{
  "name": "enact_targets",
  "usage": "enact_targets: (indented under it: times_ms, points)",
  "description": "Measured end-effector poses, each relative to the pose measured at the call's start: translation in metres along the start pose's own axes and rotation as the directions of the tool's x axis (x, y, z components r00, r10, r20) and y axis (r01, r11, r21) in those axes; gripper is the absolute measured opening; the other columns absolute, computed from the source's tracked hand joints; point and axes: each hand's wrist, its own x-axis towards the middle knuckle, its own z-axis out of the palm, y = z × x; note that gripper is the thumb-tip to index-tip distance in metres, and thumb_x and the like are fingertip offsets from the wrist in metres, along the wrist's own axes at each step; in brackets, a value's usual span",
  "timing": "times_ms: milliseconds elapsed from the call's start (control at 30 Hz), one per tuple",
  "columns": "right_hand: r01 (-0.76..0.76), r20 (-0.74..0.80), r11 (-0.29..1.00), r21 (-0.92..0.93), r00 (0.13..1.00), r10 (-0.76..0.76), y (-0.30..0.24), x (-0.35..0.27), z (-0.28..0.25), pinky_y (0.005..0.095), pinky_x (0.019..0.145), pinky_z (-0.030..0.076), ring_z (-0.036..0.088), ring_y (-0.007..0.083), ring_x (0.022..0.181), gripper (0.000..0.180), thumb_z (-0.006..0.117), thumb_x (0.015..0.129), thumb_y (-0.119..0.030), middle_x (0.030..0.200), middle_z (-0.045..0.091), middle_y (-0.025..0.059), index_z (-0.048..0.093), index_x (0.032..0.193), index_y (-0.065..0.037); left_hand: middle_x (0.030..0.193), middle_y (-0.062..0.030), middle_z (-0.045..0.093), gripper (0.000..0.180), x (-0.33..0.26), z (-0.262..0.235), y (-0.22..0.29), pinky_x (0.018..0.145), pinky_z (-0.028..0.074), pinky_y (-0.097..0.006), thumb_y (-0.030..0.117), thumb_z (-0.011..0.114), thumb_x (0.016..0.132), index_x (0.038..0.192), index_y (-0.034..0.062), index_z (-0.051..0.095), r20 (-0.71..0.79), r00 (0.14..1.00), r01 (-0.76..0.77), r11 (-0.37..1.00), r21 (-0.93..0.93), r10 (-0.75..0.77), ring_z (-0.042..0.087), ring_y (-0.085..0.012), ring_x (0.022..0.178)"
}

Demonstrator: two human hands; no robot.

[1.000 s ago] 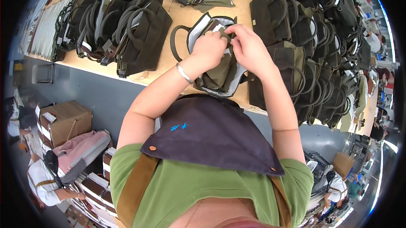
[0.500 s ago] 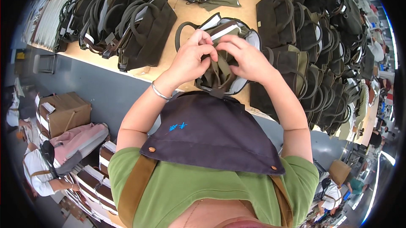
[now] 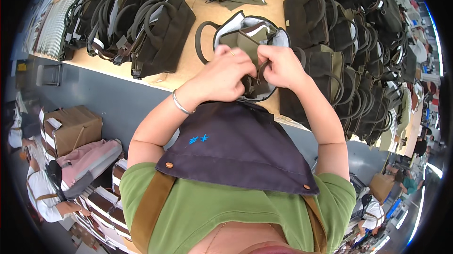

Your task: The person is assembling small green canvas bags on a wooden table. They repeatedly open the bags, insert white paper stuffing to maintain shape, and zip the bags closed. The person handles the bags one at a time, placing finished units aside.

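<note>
Table (image 3: 198, 63): tan top, crowded with dark bags.
Open bag (image 3: 245, 41): mid-table, pale lining showing.
Left hand (image 3: 225, 75): over the open bag's near rim, fingers pinching its olive fabric.
Right hand (image 3: 281, 66): touching the left hand, fingers gripping the same fabric.

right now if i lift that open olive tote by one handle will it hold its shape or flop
Probably flops: the olive tote looks like soft fabric, and its mouth sags open unevenly on the wooden table. It seems light, since the left hand and right hand bunch its fabric easily. It is unlikely to slide, as it looks like cloth on wood.
</note>
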Motion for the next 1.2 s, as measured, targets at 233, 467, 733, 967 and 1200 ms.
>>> enact_targets:
  times_ms: [233, 467, 733, 967, 1200]
  points:
    - [-0.155, 0.064, 0.980, 0.126, 0.987, 0.148, -0.003, 0.000, -0.020, 0.0404, 0.059, 0.048, 0.061, 0.0319, 0.066, 0.016, 0.056, 0.065, 0.003, 0.068, 0.059, 0.0153, 0.055, 0.081, -0.001, 0.062, -0.0075, 0.062, 0.017, 0.003, -0.001, -0.011, 0.047, 0.040, -0.030, 0.011, 0.077, 0.074, 0.084, 0.0008, 0.068, -0.108, 0.932, 0.289, 0.887, -0.360, -0.347, 0.057, -0.0202, 0.052]
    - [-0.183, 0.300, 0.982, 0.055, 0.941, 0.159, -0.007, 0.000, -0.022, 0.0332, 0.055, 0.046, 0.057, 0.0143, 0.056, 0.013, 0.069, 0.081, -0.007, 0.062, 0.058, 0.0099, 0.060, 0.082, 0.002, 0.074, -0.0052, 0.064, 0.019, 0.021, 0.016, -0.035, 0.083, 0.040, -0.036, 0.013, 0.071, 0.075, 0.093, 0.0161, 0.066, -0.340, 0.940, 0.185, 0.884, 0.430, -0.032, 0.062, -0.0211, 0.069]
    - [-0.380, 0.383, 0.925, -0.014, 0.853, 0.356, 0.006, 0.004, 0.000, 0.0368, 0.061, 0.053, 0.071, 0.0246, 0.066, 0.025, 0.065, 0.088, -0.017, 0.071, 0.066, 0.0205, 0.061, 0.080, 0.006, 0.094, -0.0071, 0.055, 0.030, -0.020, 0.045, 0.045, 0.082, 0.042, -0.039, 0.010, 0.070, 0.073, 0.101, 0.0113, 0.060, -0.071, 0.997, 0.033, 0.988, 0.151, -0.023, 0.054, -0.0252, 0.097]
    - [-0.302, 0.539, 0.948, 0.104, 0.818, 0.201, 0.006, 0.018, -0.018, 0.0309, 0.066, 0.054, 0.071, 0.0170, 0.075, 0.018, 0.070, 0.083, -0.010, 0.075, 0.068, 0.0135, 0.066, 0.090, 0.006, 0.074, -0.0020, 0.060, 0.013, -0.026, 0.070, 0.016, 0.071, 0.045, -0.036, 0.014, 0.075, 0.072, 0.082, 0.0104, 0.066, -0.266, 0.961, 0.112, 0.988, 0.108, -0.079, 0.059, -0.0235, 0.073]
    - [-0.169, 0.568, 0.956, 0.241, 0.823, 0.003, -0.033, 0.044, -0.055, 0.0294, 0.078, 0.049, 0.061, 0.0139, 0.083, 0.015, 0.066, 0.087, -0.009, 0.090, 0.068, 0.0059, 0.066, 0.100, -0.002, 0.075, -0.0044, 0.064, 0.017, -0.023, -0.020, 0.014, 0.069, 0.042, -0.034, 0.010, 0.079, 0.073, 0.087, 0.0068, 0.071, -0.296, 0.952, 0.014, 0.976, -0.219, -0.080, 0.056, -0.0234, 0.073]
